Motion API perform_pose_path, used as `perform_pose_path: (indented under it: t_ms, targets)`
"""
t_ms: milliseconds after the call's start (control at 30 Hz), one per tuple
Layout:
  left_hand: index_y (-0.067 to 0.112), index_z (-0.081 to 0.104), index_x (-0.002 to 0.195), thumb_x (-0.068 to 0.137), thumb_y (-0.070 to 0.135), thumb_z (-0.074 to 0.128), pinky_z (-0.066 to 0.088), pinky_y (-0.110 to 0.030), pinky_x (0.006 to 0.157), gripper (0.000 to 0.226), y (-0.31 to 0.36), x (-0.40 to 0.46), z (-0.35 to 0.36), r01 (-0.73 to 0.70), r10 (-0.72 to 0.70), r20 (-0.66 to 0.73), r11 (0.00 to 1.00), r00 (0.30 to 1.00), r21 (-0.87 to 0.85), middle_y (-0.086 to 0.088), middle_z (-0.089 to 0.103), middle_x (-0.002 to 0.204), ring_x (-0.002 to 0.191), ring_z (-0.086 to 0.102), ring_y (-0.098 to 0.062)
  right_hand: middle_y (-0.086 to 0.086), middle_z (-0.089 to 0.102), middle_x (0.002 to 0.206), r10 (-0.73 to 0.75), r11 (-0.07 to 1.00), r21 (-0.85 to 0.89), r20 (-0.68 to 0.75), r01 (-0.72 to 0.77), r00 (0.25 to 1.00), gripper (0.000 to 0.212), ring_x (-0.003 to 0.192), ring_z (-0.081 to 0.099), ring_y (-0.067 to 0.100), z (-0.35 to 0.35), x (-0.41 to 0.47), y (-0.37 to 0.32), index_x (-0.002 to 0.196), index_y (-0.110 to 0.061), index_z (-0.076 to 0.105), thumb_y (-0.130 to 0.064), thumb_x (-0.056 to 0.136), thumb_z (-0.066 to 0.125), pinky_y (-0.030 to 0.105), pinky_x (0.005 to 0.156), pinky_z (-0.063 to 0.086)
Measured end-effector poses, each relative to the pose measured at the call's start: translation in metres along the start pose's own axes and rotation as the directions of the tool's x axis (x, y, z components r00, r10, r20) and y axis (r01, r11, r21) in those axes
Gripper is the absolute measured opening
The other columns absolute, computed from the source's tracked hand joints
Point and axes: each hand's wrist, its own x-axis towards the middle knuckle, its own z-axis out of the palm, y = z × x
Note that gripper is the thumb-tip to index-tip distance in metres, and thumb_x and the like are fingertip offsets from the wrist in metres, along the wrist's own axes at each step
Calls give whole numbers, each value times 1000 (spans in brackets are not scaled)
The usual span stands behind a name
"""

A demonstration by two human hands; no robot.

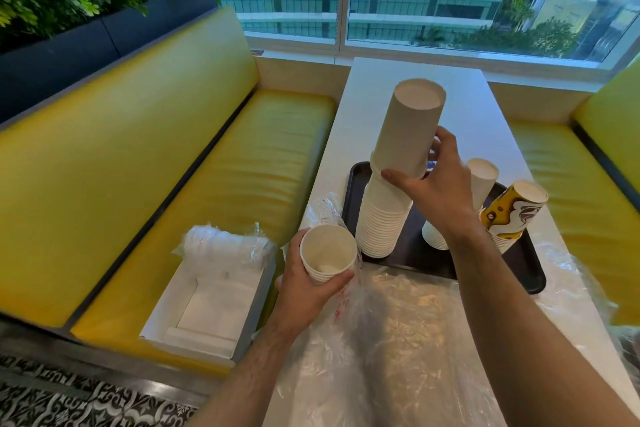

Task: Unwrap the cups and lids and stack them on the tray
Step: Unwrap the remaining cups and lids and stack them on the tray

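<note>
A tall stack of upside-down white paper cups (pixel 384 218) stands on the dark tray (pixel 349 198). My right hand (pixel 436 184) grips the topmost white cup (pixel 408 128) on that stack. Near the tray's front left corner, my left hand (pixel 304 284) holds a short stack of white cups (pixel 327 253), mouths up, partly in a clear plastic wrapper (pixel 343 298). Behind my right arm stand another white cup stack (pixel 479 180) and a stack of yellow patterned cups (pixel 512 211). Wrapped clear lids (pixel 221 246) lie on a box on the bench.
Crumpled clear plastic (pixel 398 340) covers the near end of the white table (pixel 464 107). An open white cardboard box (pixel 207 308) sits on the yellow bench seat (pixel 207 184) to the left. Another yellow bench (pixel 571 184) is on the right, and a window lies beyond the table.
</note>
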Motion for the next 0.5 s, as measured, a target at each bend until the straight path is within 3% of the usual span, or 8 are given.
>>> perform_pose_path:
  t_ms: [167,333,500]
  targets:
    - [47,36,139,57,63,85,47,-45,108,97,3,0,0,10,-10,1,1000,1000,-5,23,54,132,122,54,-2,-3,58,140,92,996,-10,69,-92,993,95,122,59,21,12,-6,25,143,-31,34,-53,68,88,55,102,51]
    - [36,35,144,69,36,93,47,-35,107,95,4,0,-1,6,-6,3,1000,1000,8,15,53,136,123,52,0,-1,58,139,138,990,-54,102,-133,985,97,122,59,24,21,-11,36,145,-30,32,-52,69,88,54,103,51]
    - [36,34,144,70,35,92,45,-23,104,95,4,0,0,4,-4,4,1000,1000,11,15,51,137,123,49,4,-1,58,140,183,983,-34,102,-181,978,99,124,59,24,27,-15,43,146,-30,31,-51,68,89,53,105,50]
